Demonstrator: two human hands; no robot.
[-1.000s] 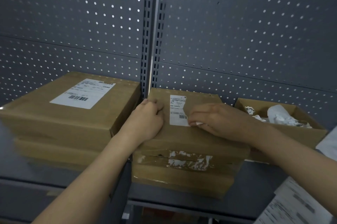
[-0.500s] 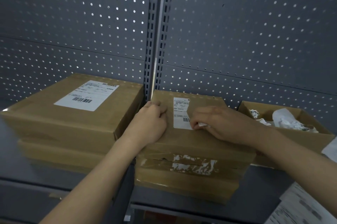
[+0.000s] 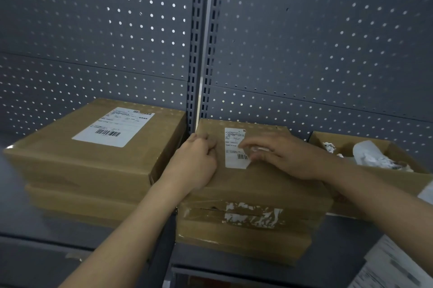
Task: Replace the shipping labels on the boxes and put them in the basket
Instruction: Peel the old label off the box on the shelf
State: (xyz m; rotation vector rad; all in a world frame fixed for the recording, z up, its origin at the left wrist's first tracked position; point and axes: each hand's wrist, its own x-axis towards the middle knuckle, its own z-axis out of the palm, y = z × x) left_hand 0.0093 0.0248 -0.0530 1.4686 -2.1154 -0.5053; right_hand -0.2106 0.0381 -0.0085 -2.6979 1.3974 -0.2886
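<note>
Top box of the middle stack sat near the front edge of the shelf, with my left hand curled over its far left corner to pin it down. Right hand was pinching the right edge of the label, but the fingers were too blurry to tell how much had lifted. Thin paper like that probably tears, so I'd grab low at the peeled edge and pull flat. The cardboard looked stiff and probably light. No basket in frame, and the sheets at the bottom right were cut off.

Both my bare forearms rise from the lower frame to centre.
My left hand curls in a loose fist; my right hand, fingertips blurred, pinches a white paper label.
</note>
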